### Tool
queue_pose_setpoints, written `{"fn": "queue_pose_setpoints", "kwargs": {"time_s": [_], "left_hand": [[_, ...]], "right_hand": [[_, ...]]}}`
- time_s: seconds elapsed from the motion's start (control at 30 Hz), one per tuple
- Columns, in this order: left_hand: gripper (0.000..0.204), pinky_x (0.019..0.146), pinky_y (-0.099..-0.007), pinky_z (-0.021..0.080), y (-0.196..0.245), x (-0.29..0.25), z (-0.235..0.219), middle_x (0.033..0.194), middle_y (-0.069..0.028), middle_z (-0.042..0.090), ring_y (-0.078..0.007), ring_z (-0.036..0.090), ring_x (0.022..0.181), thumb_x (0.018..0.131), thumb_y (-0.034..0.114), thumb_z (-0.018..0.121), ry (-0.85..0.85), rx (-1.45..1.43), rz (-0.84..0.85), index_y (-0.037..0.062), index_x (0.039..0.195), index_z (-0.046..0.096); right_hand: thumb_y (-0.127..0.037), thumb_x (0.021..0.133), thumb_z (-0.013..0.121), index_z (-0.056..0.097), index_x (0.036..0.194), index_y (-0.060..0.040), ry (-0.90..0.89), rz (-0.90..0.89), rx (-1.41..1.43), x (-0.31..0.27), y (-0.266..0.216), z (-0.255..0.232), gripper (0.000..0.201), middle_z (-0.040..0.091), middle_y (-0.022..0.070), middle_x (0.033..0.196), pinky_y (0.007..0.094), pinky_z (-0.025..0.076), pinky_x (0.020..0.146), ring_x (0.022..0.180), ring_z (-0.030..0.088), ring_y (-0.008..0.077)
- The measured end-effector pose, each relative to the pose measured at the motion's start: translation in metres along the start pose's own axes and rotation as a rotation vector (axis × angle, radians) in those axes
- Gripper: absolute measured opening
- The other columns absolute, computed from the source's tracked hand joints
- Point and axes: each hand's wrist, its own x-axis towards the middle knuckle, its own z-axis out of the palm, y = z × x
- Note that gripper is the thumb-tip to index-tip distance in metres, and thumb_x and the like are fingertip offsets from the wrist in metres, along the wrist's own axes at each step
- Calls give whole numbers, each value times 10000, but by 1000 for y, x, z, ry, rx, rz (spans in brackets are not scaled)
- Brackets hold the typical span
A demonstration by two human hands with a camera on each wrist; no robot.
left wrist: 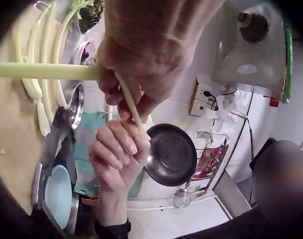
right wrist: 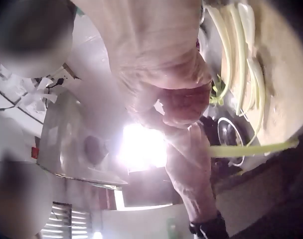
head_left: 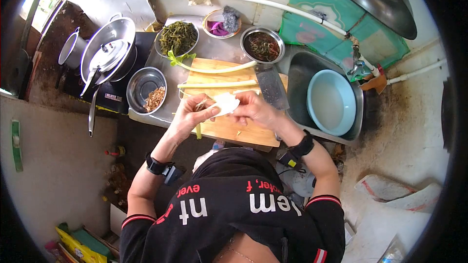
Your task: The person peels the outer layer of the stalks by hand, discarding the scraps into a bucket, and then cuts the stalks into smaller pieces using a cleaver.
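Both hands meet over the near side of a wooden cutting board [head_left: 214, 127]. My left hand [head_left: 191, 116] grips a pale green celery stalk [left wrist: 47, 70], which sticks out past the hand on both sides. At the stalk's other end, the curled fingers of my right hand [head_left: 257, 112] pinch it, clearest in the left wrist view. Between the hands, the stalk's pale end [head_left: 225, 103] looks overexposed in the head view. Several more celery stalks [right wrist: 236, 55] lie on the board, beyond the hands. A cleaver [head_left: 272, 87] lies at the board's right.
A metal bowl of brown pieces [head_left: 154, 100] stands left of the board. Behind are a bowl of dark greens [head_left: 179, 38], a small basket [head_left: 212, 18] and a bowl of dark liquid [head_left: 263, 45]. The sink [head_left: 298, 63] at right holds a blue basin [head_left: 331, 102].
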Motion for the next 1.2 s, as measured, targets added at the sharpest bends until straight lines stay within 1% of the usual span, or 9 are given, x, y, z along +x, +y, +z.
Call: {"fn": "queue_pose_setpoints", "kwargs": {"time_s": [0.13, 0.2, 0.3, 0.53, 0.7, 0.8, 1.03, 1.13, 1.2], "left_hand": [[64, 675, -211, 430, 4, 0, 6, 796, 8, 630, -45, 550, 742, 809, 69, 675, 55, -17, 72, 31, 829, 628], [58, 679, -206, 435, 5, -2, 6, 806, 2, 634, -40, 547, 741, 802, 43, 677, 87, 3, 105, 26, 829, 629], [58, 661, -204, 442, 2, -3, 8, 793, 2, 631, -39, 544, 718, 798, 24, 676, 123, 22, 111, 19, 826, 626], [110, 595, -226, 448, -3, -7, 5, 724, -16, 614, -48, 536, 657, 780, 43, 697, 181, 351, 222, -4, 811, 602], [147, 566, -280, 443, -1, -7, 4, 694, -112, 569, -185, 564, 611, 729, 46, 712, 217, 583, 396, -4, 797, 591], [150, 561, -309, 437, 17, -13, 9, 711, -119, 565, -243, 560, 615, 720, 54, 713, 191, 736, 366, 2, 799, 596], [165, 567, -319, 429, 7, -13, 3, 708, -123, 555, -246, 554, 619, 713, 67, 718, 144, 699, 372, 6, 811, 601], [158, 566, -296, 422, 4, -14, 4, 692, -107, 544, -195, 543, 616, 725, 54, 714, 171, 672, 368, -5, 813, 597], [133, 569, -249, 411, 1, -15, 4, 694, -53, 551, -98, 510, 639, 756, 29, 700, 183, 540, 259, -19, 810, 588]], "right_hand": [[-62, 820, 568, 613, 913, -1, -51, -54, 366, 3, 13, 5, 120, 606, 44, 683, 191, 411, 446, 536, 529, 57], [-45, 821, 545, 609, 937, 6, 113, -25, 66, 1, 14, 5, 142, 616, 56, 708, 204, 445, 470, 547, 547, 74], [-54, 846, 557, 604, 926, 21, 215, -155, 15, -3, 7, -3, 119, 618, 67, 744, 218, 474, 509, 562, 569, 99], [-79, 847, 577, 619, 927, 63, 192, -111, -315, -18, -32, -4, 168, 631, 60, 741, 226, 507, 548, 594, 591, 90], [-108, 877, 553, 612, 953, 60, 130, 13, -445, -18, -47, 0, 194, 621, 56, 761, 216, 487, 542, 581, 567, 80], [-117, 876, 549, 608, 905, 48, 97, 49, -507, -13, -47, -2, 178, 608, 40, 732, 214, 474, 515, 564, 550, 67], [-114, 845, 547, 609, 838, -3, -6, 79, -721, -11, -51, 0, 128, 591, 6, 704, 189, 418, 474, 560, 531, 42], [-117, 859, 539, 610, 829, -3, 18, -59, -605, -12, -43, 1, 137, 583, 1, 701, 174, 374, 459, 564, 509, 30], [-120, 863, 542, 610, 836, -5, 16, -51, -460, -9, -29, -5, 136, 577, 1, 700, 170, 345, 451, 553, 482, 25]]}}
